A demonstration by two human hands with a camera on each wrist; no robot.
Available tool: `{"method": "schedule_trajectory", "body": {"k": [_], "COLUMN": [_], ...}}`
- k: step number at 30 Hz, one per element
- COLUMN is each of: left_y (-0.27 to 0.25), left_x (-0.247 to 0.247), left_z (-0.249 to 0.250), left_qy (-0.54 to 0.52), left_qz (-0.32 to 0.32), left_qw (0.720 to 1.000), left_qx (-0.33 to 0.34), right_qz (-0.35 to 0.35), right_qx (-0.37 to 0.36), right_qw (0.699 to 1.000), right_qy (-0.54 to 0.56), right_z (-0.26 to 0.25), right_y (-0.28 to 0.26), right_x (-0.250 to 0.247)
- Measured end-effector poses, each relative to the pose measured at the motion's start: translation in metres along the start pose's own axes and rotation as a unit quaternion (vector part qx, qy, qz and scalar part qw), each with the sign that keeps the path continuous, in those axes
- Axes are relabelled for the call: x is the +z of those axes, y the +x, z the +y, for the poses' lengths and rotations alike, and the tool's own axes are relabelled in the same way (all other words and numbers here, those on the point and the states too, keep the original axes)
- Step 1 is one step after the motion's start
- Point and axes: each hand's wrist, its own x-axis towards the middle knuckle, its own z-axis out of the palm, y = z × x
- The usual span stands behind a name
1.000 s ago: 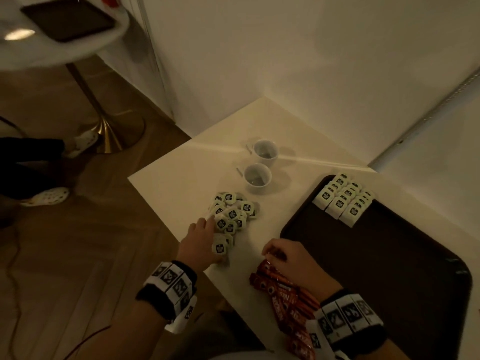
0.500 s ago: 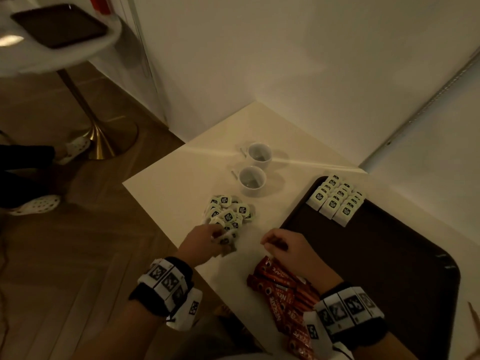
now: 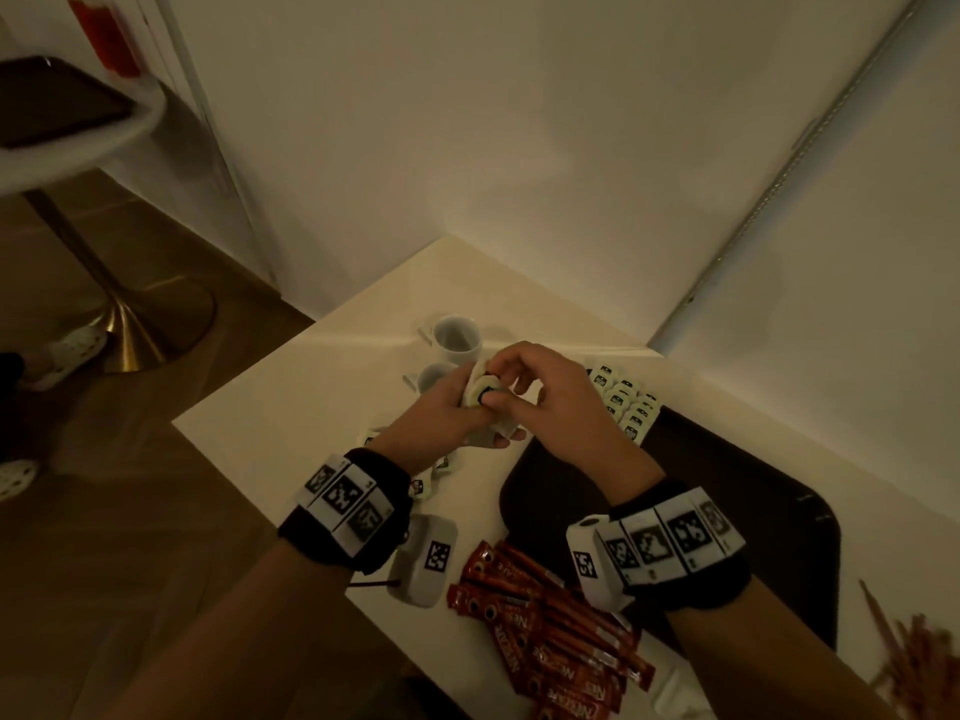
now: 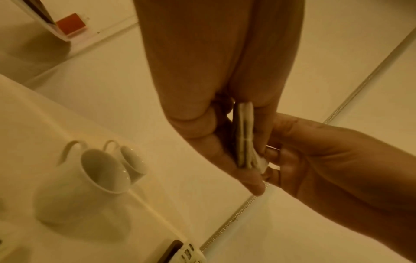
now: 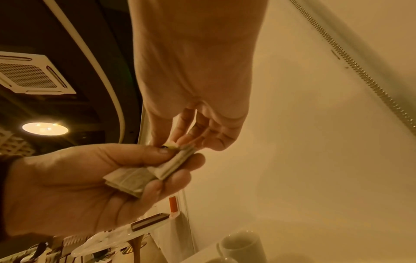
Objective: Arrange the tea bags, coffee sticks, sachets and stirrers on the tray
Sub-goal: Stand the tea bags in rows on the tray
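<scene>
**Both hands work a small stack of tea bags above the desk**

The fingers [image 5: 171,185] of the left hand [image 3: 441,407] curl under a small stack of tea bags [image 5: 144,178], thumb pressed on top, so the stack is held in the palm. The right hand [image 3: 550,397] meets it from the other side, its thumb and fingertips pinching the end of the same stack; in the left wrist view the bags [image 4: 245,135] stand edge-on between the two hands. Both hands hover raised over the desk [image 3: 311,387], wrists angled inward toward each other, just above the two white cups [image 3: 457,337].

On the dark tray [image 3: 727,511] a neat block of tea bags [image 3: 626,402] lies in rows at the far corner. A few loose tea bags [image 3: 423,485] lie on the desk under the left wrist. The red coffee sticks [image 3: 550,631] lie in a loose pile at the near edge of the desk, beside the tray. Thin brown stirrers [image 3: 904,652] lie at the right edge of the head view
</scene>
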Motion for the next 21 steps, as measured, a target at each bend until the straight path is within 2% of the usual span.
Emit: {"method": "schedule_trajectory", "body": {"k": [4,6,8,10,12,17,21], "left_y": [0.011,0.014,0.018,0.021,0.024,0.03,0.033], "left_x": [0.009,0.012,0.015,0.017,0.019,0.026,0.03], "left_z": [0.002,0.002,0.002,0.003,0.005,0.019,0.028], "left_qy": [-0.003,-0.038,-0.133,-0.25,-0.315,-0.295,-0.294], "left_qz": [-0.001,0.007,0.038,0.086,0.108,0.067,0.054], "left_qw": [1.0,0.999,0.99,0.962,0.941,0.953,0.954], "left_qx": [-0.002,-0.012,-0.042,-0.069,-0.06,0.008,0.021], "right_qz": [-0.014,-0.005,0.014,0.029,0.028,0.005,0.01], "right_qx": [0.015,0.025,0.045,0.057,0.051,0.008,0.007], "right_qw": [1.0,1.0,0.999,0.996,0.991,0.999,1.0], "right_qy": [-0.011,-0.002,0.024,0.07,0.12,0.045,0.01], "right_z": [0.006,0.007,0.005,0.002,-0.005,-0.016,-0.022], "right_y": [0.005,0.007,0.01,0.013,0.016,0.021,0.023], "right_x": [-0.014,-0.024,-0.037,-0.052,-0.066,-0.082,-0.089]}}
